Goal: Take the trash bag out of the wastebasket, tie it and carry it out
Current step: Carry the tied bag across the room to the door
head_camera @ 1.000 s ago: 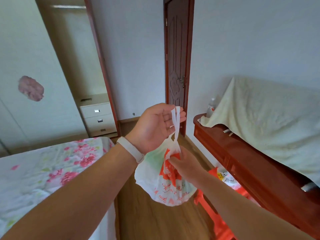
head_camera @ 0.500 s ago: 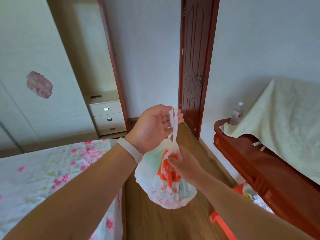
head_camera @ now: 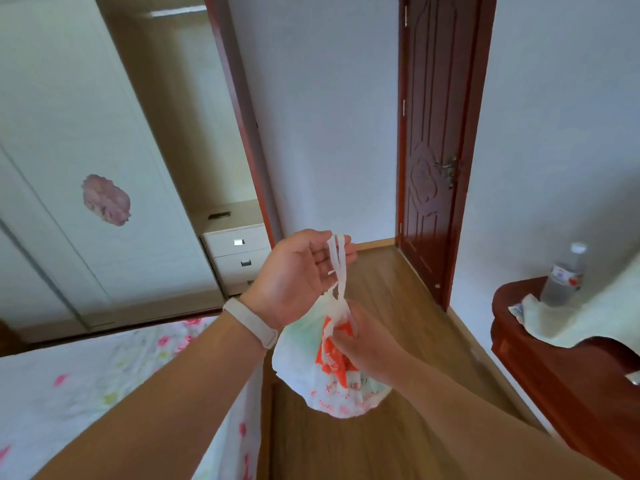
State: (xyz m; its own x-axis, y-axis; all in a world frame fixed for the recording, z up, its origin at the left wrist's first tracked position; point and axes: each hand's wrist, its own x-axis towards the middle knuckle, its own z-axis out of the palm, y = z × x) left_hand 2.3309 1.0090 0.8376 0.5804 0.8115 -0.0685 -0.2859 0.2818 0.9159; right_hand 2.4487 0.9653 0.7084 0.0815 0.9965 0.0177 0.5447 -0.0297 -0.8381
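Now the view has swung toward the dark wooden door (head_camera: 436,133), while the hands hold as before: left hand (head_camera: 301,271), fingers spread, carries the trash bag (head_camera: 332,375) by its handles; right hand (head_camera: 360,341) pinches the neck. Tying looks unfinished.

The right hand (head_camera: 360,341) covers part of the bag (head_camera: 311,372), so the red print there cannot be read, and its fingers (head_camera: 341,332) hide how the bag's neck is gathered. The left hand (head_camera: 298,275) faces palm up; whether its fingertips pinch the handles (head_camera: 337,261) or only carry them cannot be told. Both forearms run off the bottom edge. The bed (head_camera: 86,375) is cut at the left and bottom, the worktop (head_camera: 561,372) at the right. The bottle (head_camera: 562,275) label is too small to read.
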